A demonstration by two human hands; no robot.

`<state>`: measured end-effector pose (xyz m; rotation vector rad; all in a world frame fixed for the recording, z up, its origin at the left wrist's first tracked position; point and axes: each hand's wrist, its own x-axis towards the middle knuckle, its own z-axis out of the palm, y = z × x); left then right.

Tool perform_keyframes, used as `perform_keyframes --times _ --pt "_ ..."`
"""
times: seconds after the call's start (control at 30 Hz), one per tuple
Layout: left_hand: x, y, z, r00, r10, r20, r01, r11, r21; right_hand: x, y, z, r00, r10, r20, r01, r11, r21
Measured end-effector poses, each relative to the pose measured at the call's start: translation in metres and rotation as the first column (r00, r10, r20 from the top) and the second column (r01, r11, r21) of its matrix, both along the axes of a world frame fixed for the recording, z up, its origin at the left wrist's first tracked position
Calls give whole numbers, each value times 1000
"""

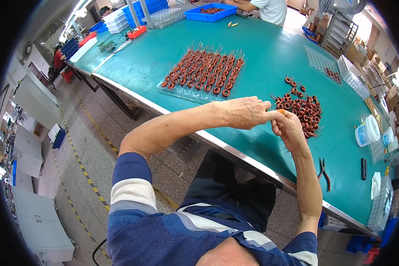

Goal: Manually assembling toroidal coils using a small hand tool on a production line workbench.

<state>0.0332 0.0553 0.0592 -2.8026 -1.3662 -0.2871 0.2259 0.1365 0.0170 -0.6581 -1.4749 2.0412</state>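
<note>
My left hand (249, 112) and my right hand (290, 127) meet above the near edge of the green table, fingers pinched together. What lies between the fingertips is mostly covered by them; thin wire ends show beside and below my right hand. Just beyond that hand lies a loose heap of copper-wound ring coils (303, 111) with wire leads sticking out. Left of the heap, a clear plastic tray (169, 92) carries rows of similar coils (204, 68), their leads pointing up.
Pliers (324, 175) and a black tool (363, 169) lie to the right, near a white tub (367, 131). Another clear tray (318, 60) holds a few coils. A blue bin (210, 16) of coils stands at the far side, close to a person (270, 9).
</note>
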Motion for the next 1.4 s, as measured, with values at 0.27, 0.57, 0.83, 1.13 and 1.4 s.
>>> perform_keyframes --times 0.27,0.57,0.83,1.13,1.4 --pt "13 9 -38 847 257 465 -267 963 -45 -13 -24 -1 878 -479 -6 370 670 643" --pt "40 7 -55 -82 271 959 256 936 -243 -1 -9 19 949 -310 -46 302 863 405" --pt "45 13 -55 -115 385 916 195 913 -359 -6 -8 1 926 -377 -6 347 847 402" --pt "54 7 -61 -250 405 880 228 908 -352 -8 -7 -4 947 -311 -84 318 856 408" --pt "47 1 -73 -45 342 939 -139 928 -345 -14 -20 -2 838 -544 -49 457 649 608"
